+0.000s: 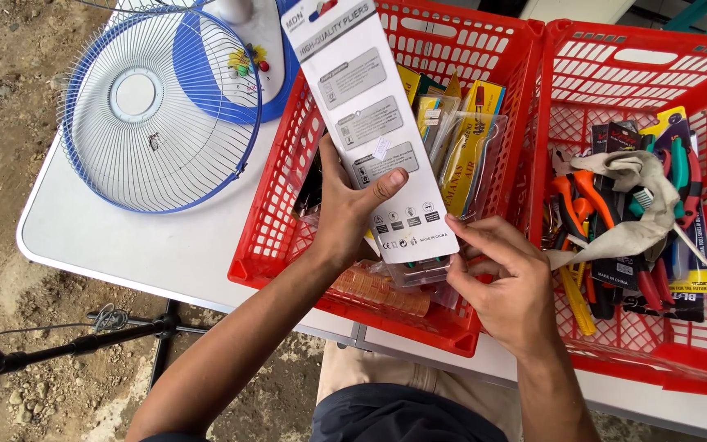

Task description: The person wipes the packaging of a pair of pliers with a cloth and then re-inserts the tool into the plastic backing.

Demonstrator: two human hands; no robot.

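The card pack (pixel 374 131), a long white blister card with grey panels and small symbols on its back, is held tilted above the left red basket (pixel 276 237). The left hand (pixel 345 217) grips it from behind, thumb pressed across the face. The right hand (pixel 505 286) pinches the clear plastic at the pack's lower end between its fingertips. The left red basket holds more packaged tools in yellow cards and clear wrappers. The right red basket (pixel 664 360), just beside it, holds pliers with orange, green and red handles, yellow-handled tools and a crumpled beige cloth (pixel 628 209). Both baskets stand on a white table (pixel 124 237), beside a blue fan grille (pixel 161 110).
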